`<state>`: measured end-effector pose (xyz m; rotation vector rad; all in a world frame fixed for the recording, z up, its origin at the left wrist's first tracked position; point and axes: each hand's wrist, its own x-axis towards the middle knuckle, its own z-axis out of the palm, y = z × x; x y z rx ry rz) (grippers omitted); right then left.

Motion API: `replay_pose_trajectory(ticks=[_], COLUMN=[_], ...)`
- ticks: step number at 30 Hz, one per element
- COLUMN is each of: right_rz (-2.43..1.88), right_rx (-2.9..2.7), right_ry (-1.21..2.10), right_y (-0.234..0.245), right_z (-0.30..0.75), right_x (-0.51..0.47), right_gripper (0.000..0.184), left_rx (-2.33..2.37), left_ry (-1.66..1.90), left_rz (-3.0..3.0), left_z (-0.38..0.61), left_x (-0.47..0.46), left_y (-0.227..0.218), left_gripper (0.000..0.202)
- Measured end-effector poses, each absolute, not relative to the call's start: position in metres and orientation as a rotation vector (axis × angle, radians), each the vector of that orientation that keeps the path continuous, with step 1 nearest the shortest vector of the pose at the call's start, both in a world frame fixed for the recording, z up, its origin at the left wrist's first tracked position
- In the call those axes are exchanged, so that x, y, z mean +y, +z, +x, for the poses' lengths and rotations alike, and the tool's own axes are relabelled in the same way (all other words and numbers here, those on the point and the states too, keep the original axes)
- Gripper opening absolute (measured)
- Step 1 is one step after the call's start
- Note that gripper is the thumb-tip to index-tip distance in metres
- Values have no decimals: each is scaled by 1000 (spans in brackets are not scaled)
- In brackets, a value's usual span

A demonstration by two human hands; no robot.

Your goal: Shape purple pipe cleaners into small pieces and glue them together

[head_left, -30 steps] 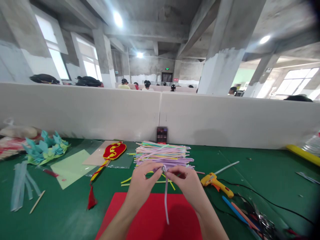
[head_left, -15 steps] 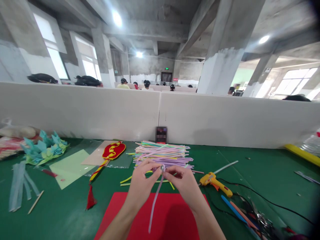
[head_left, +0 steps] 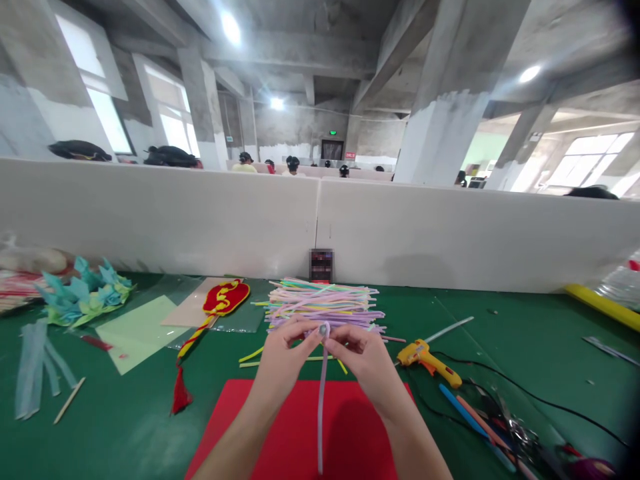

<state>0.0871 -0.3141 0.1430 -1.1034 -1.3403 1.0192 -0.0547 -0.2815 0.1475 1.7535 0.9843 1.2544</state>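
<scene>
My left hand and my right hand meet over the front of the table, both closed in a pinch. Between their fingertips is the upper end of a pale purple pipe cleaner, curled round at the top. A small shiny grey round piece, whose kind I cannot make out, shows at the left fingertips. The long tail of the pipe cleaner hangs straight down over a red mat. Just behind my hands lies a pile of pastel pipe cleaners.
On the right lie a yellow glue gun with its cord and several tools, including scissors. To the left are a red and yellow fan-shaped ornament, a green sheet and teal paper flowers. A white partition stands behind.
The pipe cleaner's tail has swung from slanting left to hanging nearly straight down. My hands stay together at its curled top, and the view has shifted slightly.
</scene>
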Motion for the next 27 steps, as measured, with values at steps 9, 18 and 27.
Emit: replay_pose_trajectory(ticks=[9,18,27], right_rz=[-1158,-1113,-1183], right_rx=[-1417,-1382,-1426], right_ry=[997,1031,930], right_y=[144,142,150], right_z=[93,90,100], right_x=[-315,-313,-317], right_gripper=[18,20,20], left_rx=[964,888,1012], left_ry=[1105,1109,1124], left_rz=[1786,1629,1785], left_z=[-58,-53,-55], left_x=[-281,-279,-280], left_y=[151,148,150], left_gripper=[21,19,24])
